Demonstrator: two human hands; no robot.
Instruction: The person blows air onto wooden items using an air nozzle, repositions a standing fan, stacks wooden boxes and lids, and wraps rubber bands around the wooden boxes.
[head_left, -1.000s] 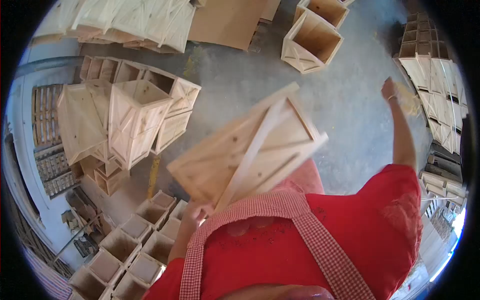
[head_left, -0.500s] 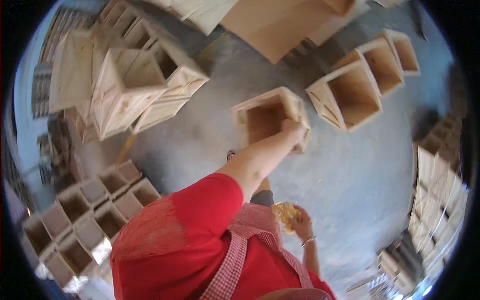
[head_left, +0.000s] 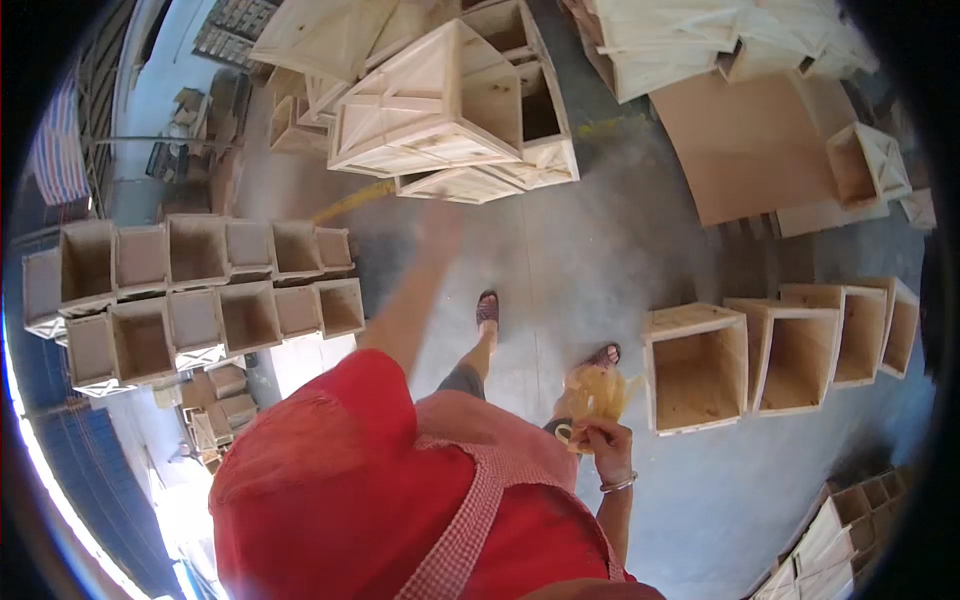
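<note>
My right hand [head_left: 605, 446], with a bracelet at its wrist, is closed on a crumpled yellow translucent bag [head_left: 597, 394] in front of my lower body. A small pale ring-shaped item [head_left: 563, 433] shows beside its fingers. My left arm stretches forward over the floor, and my left hand [head_left: 440, 225] is smeared by motion near the stacked wooden crates [head_left: 430, 110]; its fingers cannot be made out. To the right, a row of open wooden crates [head_left: 697, 372] stands on the floor, the nearest one close to the bag.
Two rows of small wooden boxes [head_left: 195, 250] stand at the left. Brown board sheets [head_left: 735, 140] lie at the upper right, near more crates [head_left: 700, 35]. Another crate stack [head_left: 830, 545] is at the lower right. My sandalled feet [head_left: 487, 308] are on the concrete floor.
The wooden crate first held by my left hand now stands in the row at right. My left arm has swung away leftward from it. My view has turned, and the yellow bag stays in my right hand.
</note>
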